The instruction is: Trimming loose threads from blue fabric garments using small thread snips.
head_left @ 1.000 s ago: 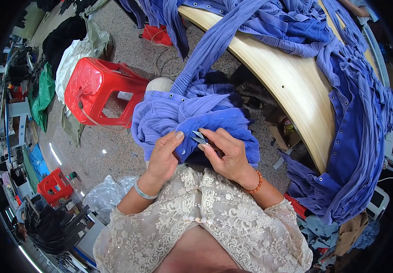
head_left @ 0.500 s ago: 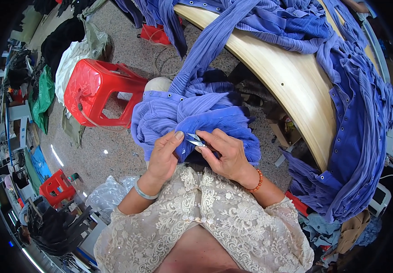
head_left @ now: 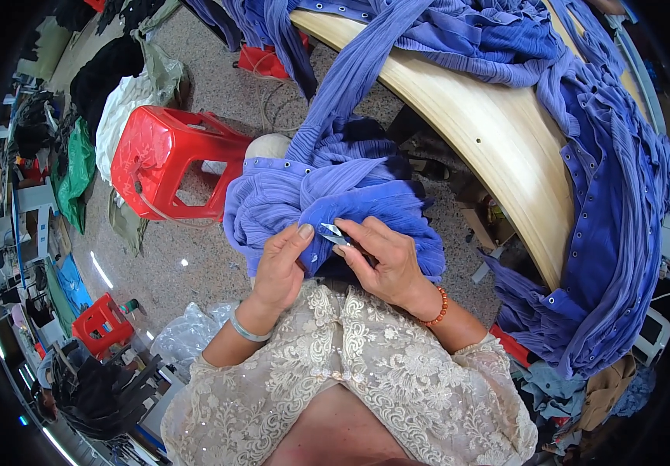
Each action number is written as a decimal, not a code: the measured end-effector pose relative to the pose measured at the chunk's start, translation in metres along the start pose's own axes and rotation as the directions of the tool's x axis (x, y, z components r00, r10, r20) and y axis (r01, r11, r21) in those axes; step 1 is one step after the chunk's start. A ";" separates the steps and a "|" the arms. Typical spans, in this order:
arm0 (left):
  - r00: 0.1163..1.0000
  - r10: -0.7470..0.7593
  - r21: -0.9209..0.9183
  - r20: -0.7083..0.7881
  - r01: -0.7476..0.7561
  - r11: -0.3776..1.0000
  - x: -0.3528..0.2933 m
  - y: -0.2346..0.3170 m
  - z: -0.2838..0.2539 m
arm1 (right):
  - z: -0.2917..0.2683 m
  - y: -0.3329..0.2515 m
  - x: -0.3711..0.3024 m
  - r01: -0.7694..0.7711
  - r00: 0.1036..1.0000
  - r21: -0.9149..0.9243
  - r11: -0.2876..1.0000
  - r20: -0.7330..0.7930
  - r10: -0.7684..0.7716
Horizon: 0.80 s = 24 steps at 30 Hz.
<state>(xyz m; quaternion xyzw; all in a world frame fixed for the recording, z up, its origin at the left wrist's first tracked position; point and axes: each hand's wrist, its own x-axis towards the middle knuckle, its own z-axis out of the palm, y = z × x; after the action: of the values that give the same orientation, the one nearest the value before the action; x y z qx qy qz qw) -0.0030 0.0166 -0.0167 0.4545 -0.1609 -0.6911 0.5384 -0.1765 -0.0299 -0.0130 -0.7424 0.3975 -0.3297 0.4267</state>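
A blue-purple ribbed garment [head_left: 269, 203] with a row of metal eyelets lies bunched across my lap. My left hand [head_left: 277, 270] pinches a fold of it between thumb and fingertips. In my right hand [head_left: 388, 264] is a pair of small metal thread snips [head_left: 331, 234], squeezed between thumb and fingers. Their blades point left at the cloth, just beside my left thumb tip, and are nearly together. Whether a thread lies between the blades is too small to tell.
A pale wooden table [head_left: 498, 136] curves along the right, draped with more blue-purple garments [head_left: 607, 202]. A red plastic stool [head_left: 152, 159] stands at the left, a second red stool [head_left: 102, 325] farther down. Clear plastic wrap [head_left: 187, 334] and a cardboard box [head_left: 490, 224] are on the floor.
The blades of the snips have come closer together. Both hands have stayed in nearly the same place on the garment.
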 end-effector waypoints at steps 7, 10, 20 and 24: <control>1.000 0.013 -0.037 0.006 -0.012 0.999 0.000 -0.004 0.005 | 0.008 0.005 -0.001 0.040 0.996 0.063 0.997 -0.087 -0.034; 1.000 0.006 -0.065 0.018 -0.005 0.998 0.000 -0.007 0.004 | 0.010 0.008 -0.002 0.052 0.991 0.079 0.996 -0.127 -0.041; 0.999 -0.045 -0.105 0.000 0.045 0.993 0.000 -0.004 0.004 | -0.001 0.013 -0.001 -0.051 0.984 0.239 0.970 -0.153 0.089; 0.998 -0.037 -0.049 0.046 0.039 0.998 -0.002 -0.002 0.004 | -0.006 0.003 0.006 -0.140 0.990 0.227 0.964 -0.001 0.144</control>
<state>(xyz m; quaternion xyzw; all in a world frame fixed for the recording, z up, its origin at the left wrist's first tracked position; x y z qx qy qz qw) -0.0070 0.0177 -0.0151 0.4283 -0.1469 -0.7151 0.5326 -0.1792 -0.0384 -0.0127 -0.6556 0.4135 -0.3479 0.5275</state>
